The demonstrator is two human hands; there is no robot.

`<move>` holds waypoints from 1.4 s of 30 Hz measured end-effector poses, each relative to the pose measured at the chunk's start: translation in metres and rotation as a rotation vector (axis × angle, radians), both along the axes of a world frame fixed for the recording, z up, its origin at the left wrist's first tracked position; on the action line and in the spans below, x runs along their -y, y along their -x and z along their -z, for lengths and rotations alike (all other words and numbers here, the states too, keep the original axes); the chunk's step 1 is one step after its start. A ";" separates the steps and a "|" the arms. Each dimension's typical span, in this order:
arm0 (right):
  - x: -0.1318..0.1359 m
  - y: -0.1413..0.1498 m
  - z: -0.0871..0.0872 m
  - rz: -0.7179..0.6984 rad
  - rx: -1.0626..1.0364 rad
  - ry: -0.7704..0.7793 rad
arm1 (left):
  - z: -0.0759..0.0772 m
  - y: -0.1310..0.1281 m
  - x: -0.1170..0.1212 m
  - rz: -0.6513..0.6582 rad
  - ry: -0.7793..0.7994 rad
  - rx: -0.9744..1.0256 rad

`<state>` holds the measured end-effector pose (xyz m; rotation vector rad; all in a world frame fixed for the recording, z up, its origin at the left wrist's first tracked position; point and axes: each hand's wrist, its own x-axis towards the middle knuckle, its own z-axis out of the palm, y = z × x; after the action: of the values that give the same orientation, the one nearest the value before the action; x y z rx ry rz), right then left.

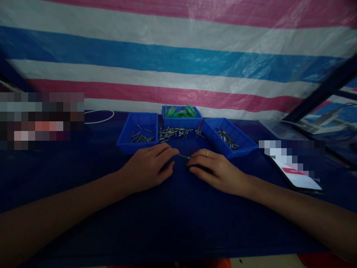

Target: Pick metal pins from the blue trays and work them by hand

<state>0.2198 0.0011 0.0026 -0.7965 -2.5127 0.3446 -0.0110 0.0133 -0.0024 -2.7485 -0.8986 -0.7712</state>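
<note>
A thin, silvery, nail-like metal pin (183, 156) spans the gap between my hands, just above the blue table. My left hand (152, 163) has its curled fingertips at the pin's left end; its thumb sits lower and a little apart. The pin's right end, slightly thicker, meets the fingertips of my right hand (213, 167), which wears a ring (207, 153). Just beyond my hands, a loose pile of similar metal pins (175, 133) lies on the table. More pins are in the left blue bin (122, 140) and the right blue bin (245, 143).
A third blue bin (182, 122) at the back holds green pieces. On the right lies a phone or tablet (302, 178) with a lit screen, partly pixelated. A white cable (107, 111) loops at back left. A striped plastic sheet (178, 56) hangs behind the table (167, 219).
</note>
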 end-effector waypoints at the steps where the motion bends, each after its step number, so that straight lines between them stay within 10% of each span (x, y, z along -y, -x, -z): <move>1: 0.000 0.000 0.000 0.050 -0.056 0.048 | 0.001 0.000 0.000 -0.022 -0.002 0.027; 10: -0.005 -0.001 0.004 0.392 -0.649 0.225 | 0.000 0.001 0.000 0.044 -0.020 -0.104; 21: -0.001 0.002 0.013 0.170 0.115 0.039 | 0.000 -0.001 0.000 0.045 -0.011 -0.199; 42: -0.021 0.006 0.017 0.365 0.258 0.022 | -0.003 -0.002 0.002 0.063 -0.040 -0.384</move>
<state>0.2139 0.0221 -0.0140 -1.3571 -2.5239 0.1511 -0.0091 0.0110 0.0006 -2.7596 -0.7101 -0.2479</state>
